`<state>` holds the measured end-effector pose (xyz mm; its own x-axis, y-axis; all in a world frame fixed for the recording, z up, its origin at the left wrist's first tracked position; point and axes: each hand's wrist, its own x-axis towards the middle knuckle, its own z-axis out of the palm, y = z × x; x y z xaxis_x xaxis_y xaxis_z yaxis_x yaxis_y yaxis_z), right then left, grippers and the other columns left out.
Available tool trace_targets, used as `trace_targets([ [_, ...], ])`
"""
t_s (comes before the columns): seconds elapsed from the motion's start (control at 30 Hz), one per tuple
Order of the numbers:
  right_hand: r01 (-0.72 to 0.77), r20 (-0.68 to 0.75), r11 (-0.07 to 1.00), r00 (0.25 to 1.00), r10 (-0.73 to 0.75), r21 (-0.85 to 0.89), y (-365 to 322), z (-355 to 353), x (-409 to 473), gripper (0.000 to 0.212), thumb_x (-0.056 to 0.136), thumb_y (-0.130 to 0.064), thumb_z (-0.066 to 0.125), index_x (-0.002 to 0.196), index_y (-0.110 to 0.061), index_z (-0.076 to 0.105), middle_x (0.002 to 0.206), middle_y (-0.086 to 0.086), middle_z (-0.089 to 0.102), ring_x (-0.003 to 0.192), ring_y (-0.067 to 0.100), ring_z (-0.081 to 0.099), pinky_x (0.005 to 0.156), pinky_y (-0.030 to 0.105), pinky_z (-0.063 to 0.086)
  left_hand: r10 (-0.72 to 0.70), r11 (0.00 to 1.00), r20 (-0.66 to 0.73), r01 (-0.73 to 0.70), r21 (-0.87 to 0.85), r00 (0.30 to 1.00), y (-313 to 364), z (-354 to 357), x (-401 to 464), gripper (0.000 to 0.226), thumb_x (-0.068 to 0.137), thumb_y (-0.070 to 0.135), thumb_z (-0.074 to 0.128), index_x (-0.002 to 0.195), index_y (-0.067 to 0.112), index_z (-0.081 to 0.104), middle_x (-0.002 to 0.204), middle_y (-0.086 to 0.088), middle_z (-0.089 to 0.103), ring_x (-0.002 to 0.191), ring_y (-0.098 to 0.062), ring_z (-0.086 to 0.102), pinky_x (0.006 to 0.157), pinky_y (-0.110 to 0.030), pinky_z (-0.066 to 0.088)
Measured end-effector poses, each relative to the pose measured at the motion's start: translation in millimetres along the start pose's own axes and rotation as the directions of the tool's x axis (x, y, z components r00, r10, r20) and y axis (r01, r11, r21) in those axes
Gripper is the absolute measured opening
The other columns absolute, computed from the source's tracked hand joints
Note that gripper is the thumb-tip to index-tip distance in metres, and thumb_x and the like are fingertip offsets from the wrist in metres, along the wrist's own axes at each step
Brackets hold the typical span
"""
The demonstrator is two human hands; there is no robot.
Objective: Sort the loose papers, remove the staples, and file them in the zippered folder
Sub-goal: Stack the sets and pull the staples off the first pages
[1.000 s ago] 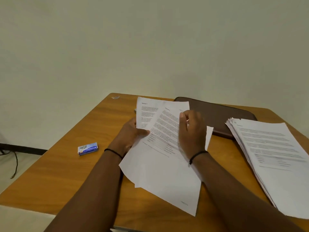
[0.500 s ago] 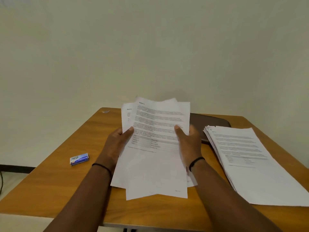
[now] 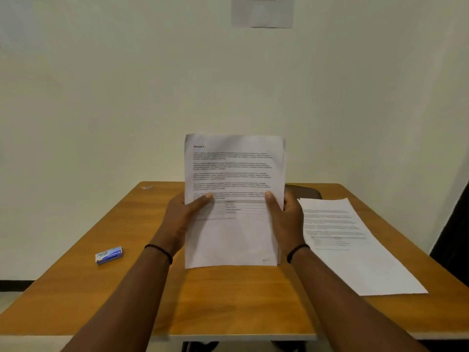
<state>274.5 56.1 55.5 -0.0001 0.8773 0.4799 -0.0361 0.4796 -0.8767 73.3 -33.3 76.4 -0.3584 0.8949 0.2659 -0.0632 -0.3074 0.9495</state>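
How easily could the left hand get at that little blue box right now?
Probably not at once: the left hand grips the held papers. The blue box lies uncovered on the table on that side, path free.

matt white paper sheets (image 3: pixel 233 174) over a smooth, wood-grain table (image 3: pixel 228 301).

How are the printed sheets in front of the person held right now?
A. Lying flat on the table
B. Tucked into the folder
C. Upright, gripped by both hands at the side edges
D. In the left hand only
C: the left hand and right hand each grip a side edge of the upright sheets.
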Motion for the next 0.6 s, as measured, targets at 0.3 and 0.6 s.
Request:
trace_targets([
  [0.3,0.021,-0.007,0.996,1.000,-0.020,0.090,-15,-7,8,0.008,0.096,-0.028,0.063,0.102,-0.025,0.059,0.102,-0.003,0.071,0.092,0.011,0.070,0.074,0.026,0.060,0.053,0.999,-0.026,-0.053,0.004,0.998,10,18,8,0.036,0.089,0.018,0.072,0.124,0.013,0.068,0.116,0.000,0.075,0.103,-0.019,0.072,0.081,-0.028,0.059],
  [0.6,-0.020,-0.073,1.000,0.997,0.019,-0.009,12,-30,-4,0.005,0.095,-0.023,0.066,0.091,-0.026,0.063,0.092,-0.006,0.071,0.087,0.013,0.068,0.073,0.029,0.059,-0.048,0.999,-0.035,0.049,0.022,0.998,-23,43,-2,0.032,0.092,0.019,0.069,0.122,0.013,0.067,0.111,-0.002,0.076,0.098,-0.024,0.073,0.083,-0.038,0.058],
])
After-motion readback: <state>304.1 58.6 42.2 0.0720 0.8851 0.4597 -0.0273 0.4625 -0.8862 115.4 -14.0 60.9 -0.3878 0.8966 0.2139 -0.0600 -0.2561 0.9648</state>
